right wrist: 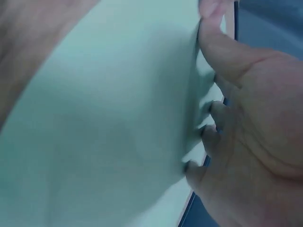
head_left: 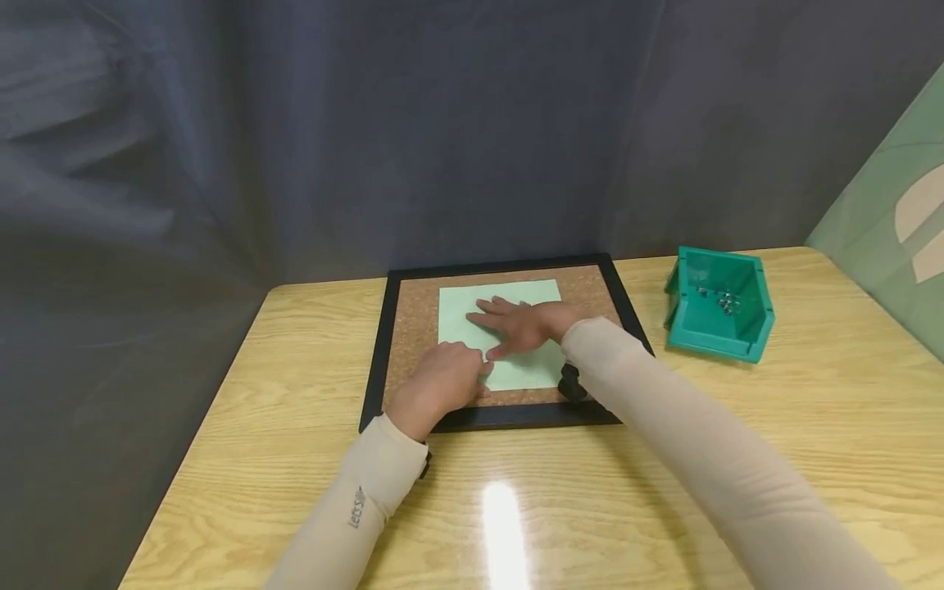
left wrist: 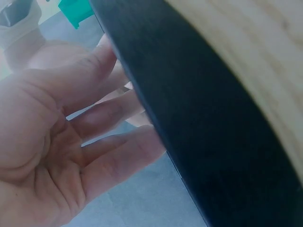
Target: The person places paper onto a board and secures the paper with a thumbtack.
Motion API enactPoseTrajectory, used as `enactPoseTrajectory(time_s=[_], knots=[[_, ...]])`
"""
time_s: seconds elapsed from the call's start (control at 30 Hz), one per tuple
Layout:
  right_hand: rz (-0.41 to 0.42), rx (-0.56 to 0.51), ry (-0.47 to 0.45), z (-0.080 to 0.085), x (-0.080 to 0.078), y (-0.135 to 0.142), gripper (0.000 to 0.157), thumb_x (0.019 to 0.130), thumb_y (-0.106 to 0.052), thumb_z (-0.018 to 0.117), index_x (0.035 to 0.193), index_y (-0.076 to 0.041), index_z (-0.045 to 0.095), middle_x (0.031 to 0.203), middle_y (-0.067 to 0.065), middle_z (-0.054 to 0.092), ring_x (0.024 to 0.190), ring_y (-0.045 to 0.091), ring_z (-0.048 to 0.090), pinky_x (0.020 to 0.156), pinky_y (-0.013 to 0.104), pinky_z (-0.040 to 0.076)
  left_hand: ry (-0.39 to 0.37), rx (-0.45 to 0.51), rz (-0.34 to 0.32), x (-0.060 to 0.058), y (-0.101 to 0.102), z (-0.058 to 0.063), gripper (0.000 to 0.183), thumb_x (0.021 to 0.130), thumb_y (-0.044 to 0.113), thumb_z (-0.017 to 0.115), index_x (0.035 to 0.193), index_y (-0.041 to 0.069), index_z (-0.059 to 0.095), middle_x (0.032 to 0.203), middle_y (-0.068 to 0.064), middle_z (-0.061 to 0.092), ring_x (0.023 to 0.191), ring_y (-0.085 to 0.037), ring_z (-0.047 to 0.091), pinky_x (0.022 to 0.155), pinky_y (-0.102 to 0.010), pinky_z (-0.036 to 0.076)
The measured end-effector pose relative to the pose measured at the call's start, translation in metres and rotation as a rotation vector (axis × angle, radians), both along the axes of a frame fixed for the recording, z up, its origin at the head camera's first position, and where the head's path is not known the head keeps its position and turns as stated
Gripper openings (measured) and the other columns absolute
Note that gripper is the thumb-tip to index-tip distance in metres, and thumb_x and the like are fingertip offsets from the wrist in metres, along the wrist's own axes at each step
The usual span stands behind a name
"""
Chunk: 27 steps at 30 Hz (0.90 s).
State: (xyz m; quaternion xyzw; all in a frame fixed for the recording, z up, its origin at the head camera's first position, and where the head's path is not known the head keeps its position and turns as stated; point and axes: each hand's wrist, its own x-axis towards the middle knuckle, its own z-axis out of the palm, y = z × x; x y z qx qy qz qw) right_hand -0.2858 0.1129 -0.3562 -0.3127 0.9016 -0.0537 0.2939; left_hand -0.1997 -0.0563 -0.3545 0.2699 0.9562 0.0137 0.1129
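The right hand (head_left: 520, 326) touched the green paper (head_left: 524, 371), grip spread, empty; I couldn't tell the grip of the left hand (head_left: 446, 375), near left.

A dark cloth (head_left: 457, 131) hangs behind the pale wooden table (head_left: 280, 377).

Behind the left hand (head_left: 440, 377), a cream sleeve (head_left: 342, 537) bears dark lettering (head_left: 357, 507); behind the right hand (head_left: 524, 326), a matching sleeve (head_left: 701, 442); small black devices (head_left: 571, 383) show beside both.
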Motion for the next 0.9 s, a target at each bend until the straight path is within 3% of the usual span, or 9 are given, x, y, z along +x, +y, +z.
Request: enactPoseTrajectory(time_s=[0.2,0.3,0.43,0.57,0.7,0.9], knots=[[-0.097,-0.032,0.012,-0.004,-0.010,0.031,0.087,0.098,-0.057,0.050,0.162,-0.024,0.002,0.169,0.007,-0.012,0.155,0.034,-0.013,0.122,0.062,0.000,-0.011,0.060,0.060,-0.001,0.005,0.000,0.026,0.098,0.030,0.064,0.093,0.009,0.078,0.074,-0.004,0.069,0.068,-0.018,0.065,0.069,-0.034,0.055],[-0.178,-0.077,-0.012,-0.007,-0.014,0.049,0.089,0.096,-0.064,0.049,0.161,-0.028,0.001,0.168,0.004,-0.015,0.155,0.034,-0.016,0.119,0.067,-0.002,-0.012,0.066,0.071,-0.002,0.005,0.000,0.030,0.101,0.029,0.060,0.083,0.010,0.076,0.066,-0.001,0.062,0.060,-0.015,0.057,0.064,-0.031,0.050],[-0.242,-0.119,-0.029,-0.009,-0.017,0.066,0.092,0.093,-0.069,0.049,0.161,-0.030,0.000,0.168,0.003,-0.017,0.154,0.033,-0.019,0.118,0.069,-0.003,-0.021,0.065,0.082,-0.002,0.005,0.000,0.029,0.100,0.028,0.061,0.083,0.010,0.076,0.064,-0.001,0.060,0.059,-0.014,0.056,0.063,-0.029,0.047],[-0.230,-0.112,-0.001,-0.012,-0.016,0.074,0.093,0.095,-0.067,0.047,0.162,-0.025,-0.001,0.168,0.007,-0.015,0.154,0.035,-0.018,0.119,0.067,-0.003,-0.024,0.066,0.086,-0.002,0.005,0.000,0.028,0.100,0.028,0.062,0.084,0.010,0.076,0.063,0.000,0.058,0.060,-0.014,0.055,0.063,-0.028,0.045],[-0.212,-0.109,0.010,-0.010,-0.004,0.078,0.090,0.096,-0.064,0.048,0.162,-0.023,0.001,0.169,0.006,-0.012,0.154,0.036,-0.016,0.119,0.068,-0.002,-0.018,0.070,0.072,-0.002,0.005,0.000,0.030,0.100,0.028,0.061,0.080,0.011,0.075,0.061,0.000,0.057,0.058,-0.014,0.054,0.061,-0.028,0.044],[-0.162,-0.168,-0.069,-0.005,0.020,0.085,0.080,0.101,-0.049,0.052,0.162,-0.024,0.006,0.169,0.005,-0.010,0.155,0.036,-0.014,0.119,0.067,-0.003,-0.012,0.069,0.071,-0.003,0.005,-0.001,0.030,0.099,0.028,0.062,0.077,0.012,0.074,0.060,0.000,0.056,0.056,-0.013,0.053,0.060,-0.027,0.042]])
